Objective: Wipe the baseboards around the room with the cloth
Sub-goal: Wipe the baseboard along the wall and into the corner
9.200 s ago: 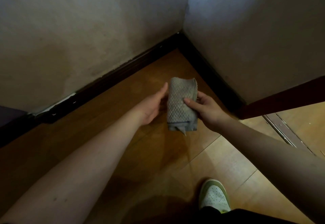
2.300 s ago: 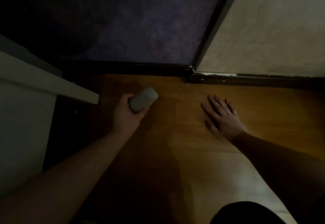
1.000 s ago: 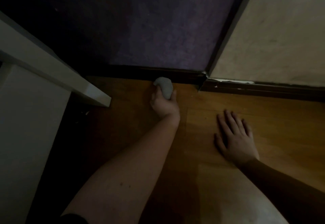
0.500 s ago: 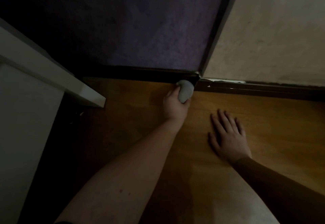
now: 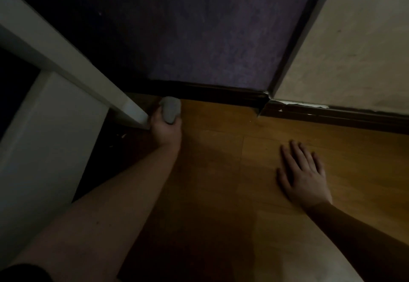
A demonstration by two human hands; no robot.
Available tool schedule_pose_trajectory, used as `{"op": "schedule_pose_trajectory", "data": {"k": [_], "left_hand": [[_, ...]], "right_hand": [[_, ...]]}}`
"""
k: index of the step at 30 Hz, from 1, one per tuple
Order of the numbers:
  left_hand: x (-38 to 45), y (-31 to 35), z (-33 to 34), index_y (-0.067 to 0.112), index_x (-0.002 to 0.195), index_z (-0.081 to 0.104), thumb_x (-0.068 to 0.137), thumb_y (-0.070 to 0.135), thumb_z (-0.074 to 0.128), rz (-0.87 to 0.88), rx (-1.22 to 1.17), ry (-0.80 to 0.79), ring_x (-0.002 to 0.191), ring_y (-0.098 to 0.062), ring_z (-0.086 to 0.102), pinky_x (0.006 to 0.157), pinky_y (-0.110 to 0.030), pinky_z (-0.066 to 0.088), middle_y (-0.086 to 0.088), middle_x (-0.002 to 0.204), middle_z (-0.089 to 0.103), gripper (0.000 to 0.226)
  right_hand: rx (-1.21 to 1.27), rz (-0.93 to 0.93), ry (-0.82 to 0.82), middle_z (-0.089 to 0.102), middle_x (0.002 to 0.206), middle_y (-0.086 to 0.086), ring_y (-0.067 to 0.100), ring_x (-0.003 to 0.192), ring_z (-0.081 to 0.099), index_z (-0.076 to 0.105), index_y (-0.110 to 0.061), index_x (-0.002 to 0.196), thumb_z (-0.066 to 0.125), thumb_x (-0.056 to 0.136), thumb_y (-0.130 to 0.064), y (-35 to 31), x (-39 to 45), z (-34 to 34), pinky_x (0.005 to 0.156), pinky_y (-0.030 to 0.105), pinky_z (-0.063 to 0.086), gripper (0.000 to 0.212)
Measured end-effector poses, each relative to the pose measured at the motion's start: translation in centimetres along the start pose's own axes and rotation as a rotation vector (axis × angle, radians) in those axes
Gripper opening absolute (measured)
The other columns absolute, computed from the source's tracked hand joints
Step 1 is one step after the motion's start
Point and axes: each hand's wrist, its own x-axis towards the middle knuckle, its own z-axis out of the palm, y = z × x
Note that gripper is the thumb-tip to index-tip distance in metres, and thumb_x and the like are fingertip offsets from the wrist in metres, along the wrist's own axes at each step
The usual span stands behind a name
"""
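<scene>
Baseboard (image 5: pixel 212 94), dark, runs left to right along the purple wall (image 5: pixel 199 38); the balled grey cloth (image 5: pixel 170 109) touches its foot, gripped in the left hand (image 5: pixel 166 130) beside a white furniture edge (image 5: pixel 132 113). The right hand (image 5: pixel 304 176) lies flat, fingers spread, on the wood floor (image 5: pixel 221 171), farther off.

left hand (image 5: pixel 166 130) grips the grey cloth (image 5: pixel 170 109) against the dark baseboard (image 5: pixel 221 97) at 11 o'clock; right hand (image 5: pixel 304 174) flat on the wood floor (image 5: pixel 221 171) at 3 o'clock.

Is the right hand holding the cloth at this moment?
No, the right hand lies flat on the wooden floor, while the left hand grips the cloth.
</scene>
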Motion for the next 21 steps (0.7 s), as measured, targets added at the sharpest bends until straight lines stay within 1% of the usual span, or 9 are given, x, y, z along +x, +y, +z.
{"op": "schedule_pose_trajectory", "data": {"k": [3, 5, 6, 7, 9, 10, 15, 19, 21], "left_hand": [[2.1, 0.3, -1.6, 0.007, 0.129, 0.058, 0.088, 0.014, 0.068, 0.012, -0.007, -0.017, 0.113, -0.031, 0.061, 0.099, -0.045, 0.048, -0.015, 0.122, 0.065, 0.042], [2.6, 1.1, -1.1, 0.010, 0.126, 0.059, 0.089, 0.013, 0.067, 0.048, -0.012, -0.019, 0.105, -0.030, 0.063, 0.092, -0.043, 0.051, -0.013, 0.114, 0.068, 0.038], [2.7, 1.6, -0.5, 0.010, 0.128, 0.059, 0.089, 0.012, 0.067, 0.029, -0.046, -0.014, 0.107, -0.030, 0.063, 0.093, -0.041, 0.050, -0.013, 0.117, 0.067, 0.040], [2.5, 2.2, 0.2, 0.010, 0.133, 0.057, 0.088, 0.010, 0.068, -0.019, -0.116, -0.008, 0.114, -0.029, 0.061, 0.099, -0.040, 0.049, -0.013, 0.125, 0.065, 0.046], [1.3, 3.2, 1.5, 0.016, 0.144, 0.050, 0.088, 0.011, 0.071, -0.121, -0.213, 0.004, 0.127, -0.024, 0.053, 0.110, -0.037, 0.042, -0.007, 0.139, 0.056, 0.060], [0.5, 3.5, 2.2, 0.019, 0.145, 0.049, 0.087, 0.013, 0.072, -0.132, -0.212, 0.006, 0.129, -0.022, 0.052, 0.111, -0.036, 0.041, -0.005, 0.140, 0.055, 0.062], [-4.6, 5.9, 6.7, 0.020, 0.141, 0.053, 0.085, 0.017, 0.075, -0.054, -0.265, -0.005, 0.124, -0.021, 0.054, 0.107, -0.037, 0.045, -0.004, 0.137, 0.055, 0.060], [-8.2, 8.2, 9.4, 0.016, 0.140, 0.055, 0.084, 0.016, 0.075, -0.016, -0.242, -0.028, 0.117, -0.025, 0.055, 0.097, -0.026, 0.043, -0.009, 0.134, 0.053, 0.059], [-10.2, 9.2, 10.4, 0.012, 0.136, 0.059, 0.081, 0.013, 0.076, 0.067, -0.204, -0.092, 0.113, -0.027, 0.057, 0.093, -0.022, 0.039, -0.013, 0.128, 0.056, 0.058]], "right_hand": [[0.003, 0.000, -0.005, -0.003, 0.165, -0.004, 0.013, 0.151, -0.008, -0.001, -0.036, 0.156, 0.010, 0.096, -0.064, 0.0, 0.0, 0.1, 0.122, 0.046, 0.003, 0.067], [0.007, 0.000, -0.010, -0.004, 0.165, -0.004, 0.013, 0.151, -0.009, -0.002, -0.036, 0.156, 0.010, 0.096, -0.064, 0.0, 0.1, 0.2, 0.122, 0.047, 0.003, 0.067], [0.003, -0.003, -0.014, -0.005, 0.165, -0.004, 0.013, 0.151, -0.010, -0.003, -0.036, 0.156, 0.009, 0.096, -0.064, 0.1, 0.1, 0.2, 0.122, 0.048, 0.004, 0.067], [-0.002, -0.005, -0.019, -0.006, 0.165, -0.004, 0.014, 0.151, -0.010, -0.004, -0.037, 0.156, 0.009, 0.096, -0.064, 0.1, 0.1, 0.3, 0.122, 0.049, 0.005, 0.067], [-0.009, -0.007, -0.024, -0.007, 0.165, -0.004, 0.015, 0.151, -0.010, -0.005, -0.037, 0.156, 0.010, 0.097, -0.064, 0.2, 0.2, 0.3, 0.122, 0.050, 0.006, 0.067], [-0.010, -0.005, -0.023, -0.006, 0.165, -0.003, 0.015, 0.151, -0.009, -0.004, -0.037, 0.156, 0.011, 0.097, -0.064, 0.2, 0.2, 0.3, 0.121, 0.050, 0.006, 0.067], [-0.008, -0.010, -0.002, -0.005, 0.164, -0.003, 0.014, 0.151, -0.009, -0.001, -0.036, 0.156, 0.017, 0.097, -0.062, 0.0, 0.1, 0.3, 0.121, 0.045, 0.001, 0.066], [-0.016, -0.010, 0.010, -0.004, 0.164, -0.003, 0.015, 0.151, -0.007, -0.001, -0.035, 0.156, 0.018, 0.098, -0.060, -0.1, 0.0, 0.1, 0.121, 0.044, 0.001, 0.066], [-0.014, -0.006, 0.012, -0.003, 0.164, -0.003, 0.015, 0.151, -0.005, 0.000, -0.034, 0.156, 0.019, 0.097, -0.060, -0.2, 0.0, 0.1, 0.121, 0.045, 0.003, 0.067]]}}
